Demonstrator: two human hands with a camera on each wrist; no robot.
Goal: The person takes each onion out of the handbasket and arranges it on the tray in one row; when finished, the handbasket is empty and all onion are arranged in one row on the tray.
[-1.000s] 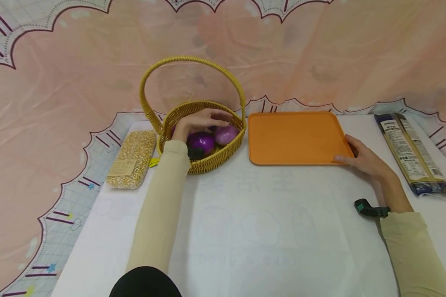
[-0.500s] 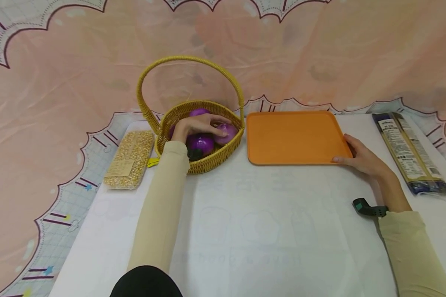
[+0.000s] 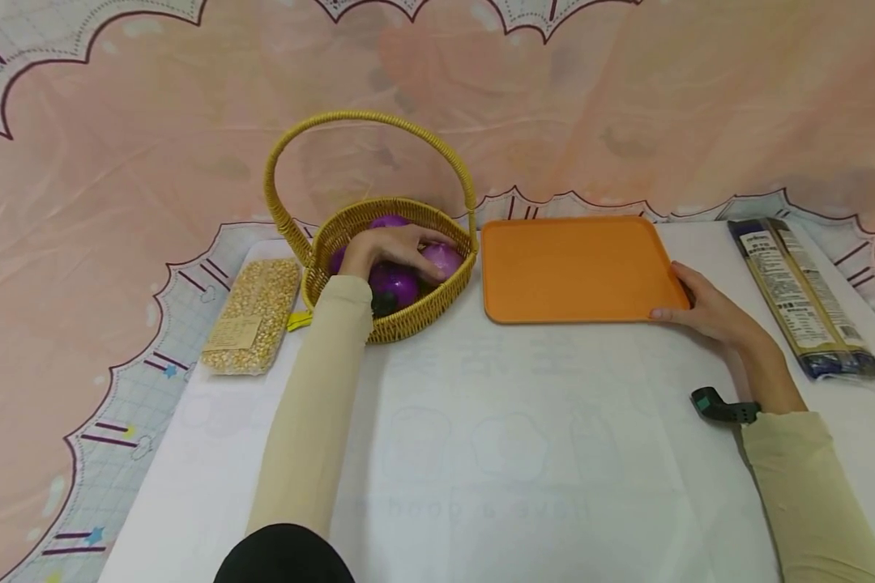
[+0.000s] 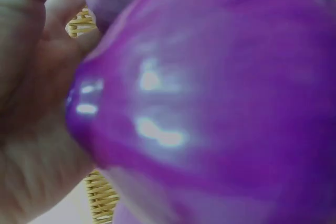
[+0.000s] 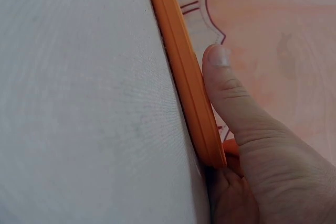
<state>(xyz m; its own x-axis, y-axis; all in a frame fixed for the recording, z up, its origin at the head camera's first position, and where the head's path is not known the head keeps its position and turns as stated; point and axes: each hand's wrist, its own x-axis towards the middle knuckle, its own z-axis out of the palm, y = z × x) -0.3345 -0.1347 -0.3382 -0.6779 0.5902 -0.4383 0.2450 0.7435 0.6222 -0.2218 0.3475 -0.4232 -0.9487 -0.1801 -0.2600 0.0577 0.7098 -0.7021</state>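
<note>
While reaching into wicker basket (image 3: 408,312), left hand (image 3: 386,247) curled over purple onion (image 3: 396,285); right hand (image 3: 707,312) pinching orange tray (image 3: 576,271) near-right corner, likely steadying.

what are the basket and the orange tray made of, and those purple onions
Basket: woven wicker or rattan, judging by the plaited yellow strands. Orange tray: likely moulded plastic, matte, with a smooth rounded rim. Purple onions: very glossy and evenly coloured, so possibly plastic replicas; hard to tell.
</note>
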